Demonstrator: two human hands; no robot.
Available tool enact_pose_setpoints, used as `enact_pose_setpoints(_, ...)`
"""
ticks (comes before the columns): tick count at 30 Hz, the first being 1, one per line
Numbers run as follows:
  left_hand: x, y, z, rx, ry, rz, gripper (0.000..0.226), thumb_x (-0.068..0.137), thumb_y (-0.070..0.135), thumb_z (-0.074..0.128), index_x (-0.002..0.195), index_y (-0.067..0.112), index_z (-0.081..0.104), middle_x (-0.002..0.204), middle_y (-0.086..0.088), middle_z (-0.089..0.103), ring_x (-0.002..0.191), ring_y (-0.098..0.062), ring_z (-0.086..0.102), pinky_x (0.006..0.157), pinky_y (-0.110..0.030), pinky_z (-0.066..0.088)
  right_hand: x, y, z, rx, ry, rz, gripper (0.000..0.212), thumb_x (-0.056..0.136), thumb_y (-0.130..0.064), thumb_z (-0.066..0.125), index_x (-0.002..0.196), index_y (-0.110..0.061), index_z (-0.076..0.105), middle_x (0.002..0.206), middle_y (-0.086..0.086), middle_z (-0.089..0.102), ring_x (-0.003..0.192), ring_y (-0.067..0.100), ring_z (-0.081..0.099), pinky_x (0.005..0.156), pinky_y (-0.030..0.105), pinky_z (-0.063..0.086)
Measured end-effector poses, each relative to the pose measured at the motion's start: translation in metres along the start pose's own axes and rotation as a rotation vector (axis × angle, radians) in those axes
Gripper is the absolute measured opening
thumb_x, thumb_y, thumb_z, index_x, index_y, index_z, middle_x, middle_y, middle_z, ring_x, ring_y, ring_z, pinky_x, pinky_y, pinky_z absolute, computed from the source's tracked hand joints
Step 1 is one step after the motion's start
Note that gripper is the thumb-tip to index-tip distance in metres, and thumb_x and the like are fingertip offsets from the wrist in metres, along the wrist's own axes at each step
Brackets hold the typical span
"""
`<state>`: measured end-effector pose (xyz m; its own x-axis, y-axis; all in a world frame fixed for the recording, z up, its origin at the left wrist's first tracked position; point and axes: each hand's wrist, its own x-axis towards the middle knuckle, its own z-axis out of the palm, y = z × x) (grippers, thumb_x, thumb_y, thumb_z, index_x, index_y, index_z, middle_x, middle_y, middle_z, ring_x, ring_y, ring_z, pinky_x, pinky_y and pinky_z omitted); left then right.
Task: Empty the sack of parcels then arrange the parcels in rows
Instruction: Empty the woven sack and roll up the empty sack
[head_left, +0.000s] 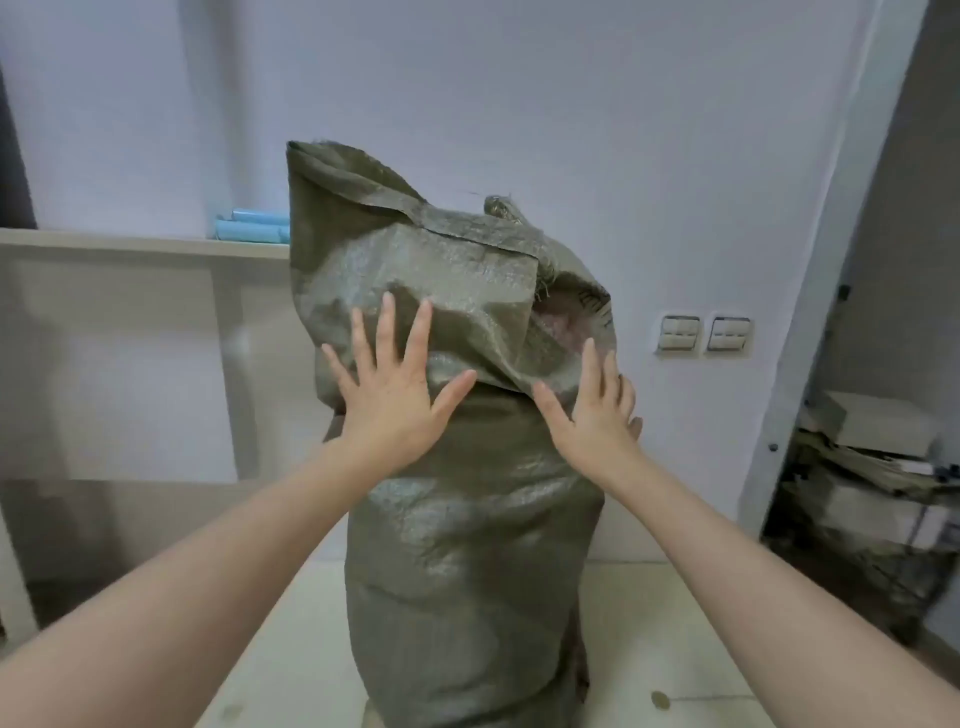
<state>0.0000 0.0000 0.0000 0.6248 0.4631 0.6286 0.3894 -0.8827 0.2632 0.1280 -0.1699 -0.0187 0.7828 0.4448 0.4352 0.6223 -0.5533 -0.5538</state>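
Cannot see parcels inside the sack (467, 545), base cut off at the bottom edge, nor the right ends of the blue rolls (254, 229) behind it, nor make out blurred clutter (872, 467) at right.

Coarse woven plastic sack (467, 545), faintly shiny

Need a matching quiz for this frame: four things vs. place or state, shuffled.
1 sack
2 left hand
3 blue rolls
4 wall switches

A on the shelf
B fingers spread, flat on the sack's folded top
C on the wall, right of the sack
D upright on the floor

Pairs: 1-D, 2-B, 3-A, 4-C
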Motion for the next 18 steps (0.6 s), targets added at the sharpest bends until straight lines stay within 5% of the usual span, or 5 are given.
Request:
enact_pose_setpoints(9, 0.079, 0.008, 0.006, -0.086, 0.193, -0.006, 0.121, 0.064, 0.097, 0.028, 0.15, 0.03, -0.026, 0.159, -0.009, -0.03, 0.144, -0.038, -0.029, 0.107, -0.07, -0.015, 0.04, 0.004, 0.014, 0.115, 0.118, 0.199, 0.092, 0.088, -0.069, 0.038, 0.153, -0.027, -0.013, 0.163, 0.004, -0.012, 0.149, 0.027, -0.01, 0.116, 0.06, 0.007)
enact_pose_setpoints(14, 0.097, 0.019, 0.016, 0.009, 0.188, -0.005, 0.12, 0.071, 0.089, 0.038, 0.152, 0.022, -0.02, 0.157, -0.001, 0.035, 0.151, -0.026, -0.009, 0.107, -0.07, -0.018, 0.063, 0.007, 0.015, 0.169, 0.136, 0.135, 0.093, 0.089, -0.068, 0.038, 0.153, -0.023, -0.012, 0.163, 0.004, -0.005, 0.149, 0.027, -0.007, 0.119, 0.054, 0.007)
enact_pose_setpoints(18, 0.086, 0.023, 0.021, 0.139, 0.222, 0.031, 0.107, 0.084, 0.071, 0.049, 0.155, 0.017, -0.01, 0.134, 0.003, 0.058, 0.143, -0.021, 0.029, 0.111, -0.066, -0.016, 0.077, 0.011, 0.026, 0.268, 0.095, 0.127, 0.095, 0.087, -0.069, 0.042, 0.153, -0.026, -0.012, 0.163, 0.003, 0.006, 0.148, 0.031, 0.007, 0.116, 0.053, 0.017)
